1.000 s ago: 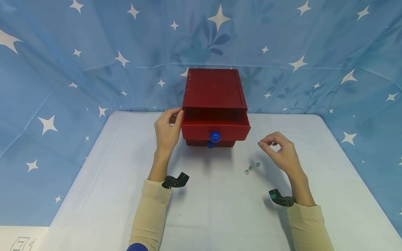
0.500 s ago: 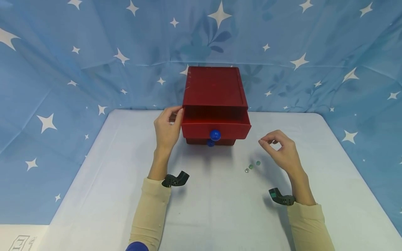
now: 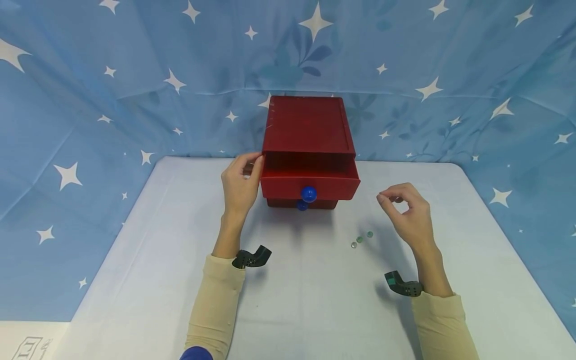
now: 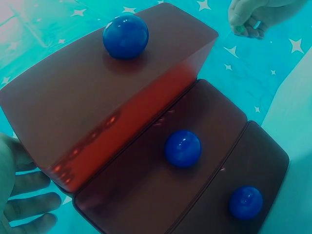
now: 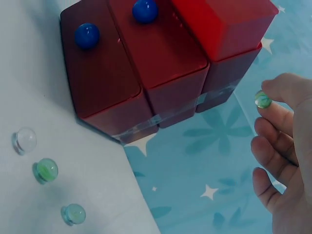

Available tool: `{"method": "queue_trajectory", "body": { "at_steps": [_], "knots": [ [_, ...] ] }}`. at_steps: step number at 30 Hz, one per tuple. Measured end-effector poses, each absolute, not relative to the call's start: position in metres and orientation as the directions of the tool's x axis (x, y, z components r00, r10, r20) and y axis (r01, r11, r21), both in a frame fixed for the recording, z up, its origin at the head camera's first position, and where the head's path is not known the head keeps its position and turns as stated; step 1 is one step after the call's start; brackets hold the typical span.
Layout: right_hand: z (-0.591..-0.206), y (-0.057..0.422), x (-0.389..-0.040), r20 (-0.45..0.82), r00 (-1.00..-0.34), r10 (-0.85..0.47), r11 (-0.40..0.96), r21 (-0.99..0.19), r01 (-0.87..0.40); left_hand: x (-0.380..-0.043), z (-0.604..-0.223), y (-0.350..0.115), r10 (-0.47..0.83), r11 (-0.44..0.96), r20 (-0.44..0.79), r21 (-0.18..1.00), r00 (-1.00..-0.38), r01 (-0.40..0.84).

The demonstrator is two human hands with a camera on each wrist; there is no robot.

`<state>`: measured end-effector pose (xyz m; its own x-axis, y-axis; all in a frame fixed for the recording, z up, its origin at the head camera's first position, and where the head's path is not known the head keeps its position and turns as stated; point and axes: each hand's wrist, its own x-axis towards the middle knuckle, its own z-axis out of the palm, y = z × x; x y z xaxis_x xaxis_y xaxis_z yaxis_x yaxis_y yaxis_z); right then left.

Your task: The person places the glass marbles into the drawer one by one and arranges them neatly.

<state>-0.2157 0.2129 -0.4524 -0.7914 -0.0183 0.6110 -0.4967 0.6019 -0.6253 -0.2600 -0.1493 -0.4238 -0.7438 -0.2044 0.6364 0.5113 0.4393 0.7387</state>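
Note:
A red drawer cabinet [image 3: 308,125] has its top drawer [image 3: 283,189] pulled out, with a blue knob [image 3: 309,194] on its front. My left hand [image 3: 238,187] rests against the cabinet's left side near the upper front edge, fingers fairly straight in the left wrist view. To the right of the cabinet, my right hand [image 3: 411,215] is raised above the table. Between thumb and forefinger it pinches a green glass marble [image 5: 263,99], its other fingers loosely bent. The visible part of the drawer's inside is bare; its floor is hidden.
Three more marbles lie on the white table in front of the right hand: a clear marble [image 5: 25,140], a green marble [image 5: 47,169] and a pale green marble [image 5: 75,213]. Two lower drawers [image 4: 161,156] are closed. A starry blue cloth [image 3: 180,120] hangs behind.
My right hand has shifted slightly right and away from the cabinet, still pinching. The left hand, the drawer and the marbles on the table keep their places.

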Motion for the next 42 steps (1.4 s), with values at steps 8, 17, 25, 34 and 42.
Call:
{"method": "queue_trajectory", "body": {
  "at_steps": [8, 17, 25, 34, 42],
  "knots": [
    [-0.443, 0.207, -0.212, 0.651, -0.759, 0.019, 0.588, -0.622, -0.518, -0.260, -0.424, -0.149, -0.203, 0.444, 0.645, 0.731, -0.737, 0.518],
    [-0.435, 0.202, -0.205, 0.652, -0.757, 0.027, 0.592, -0.621, -0.514, -0.260, -0.425, -0.149, -0.203, 0.438, 0.643, 0.734, -0.738, 0.519],
    [-0.429, 0.198, -0.202, 0.669, -0.743, 0.017, 0.583, -0.610, -0.536, -0.259, -0.424, -0.148, -0.204, 0.431, 0.636, 0.741, -0.744, 0.515],
    [-0.425, 0.191, -0.199, 0.675, -0.738, 0.013, 0.587, -0.603, -0.541, -0.259, -0.425, -0.149, -0.207, 0.435, 0.641, 0.737, -0.739, 0.517],
    [-0.422, 0.187, -0.198, 0.680, -0.733, -0.003, 0.577, -0.597, -0.557, -0.260, -0.425, -0.148, -0.212, 0.434, 0.642, 0.737, -0.737, 0.518]
  ]
}}
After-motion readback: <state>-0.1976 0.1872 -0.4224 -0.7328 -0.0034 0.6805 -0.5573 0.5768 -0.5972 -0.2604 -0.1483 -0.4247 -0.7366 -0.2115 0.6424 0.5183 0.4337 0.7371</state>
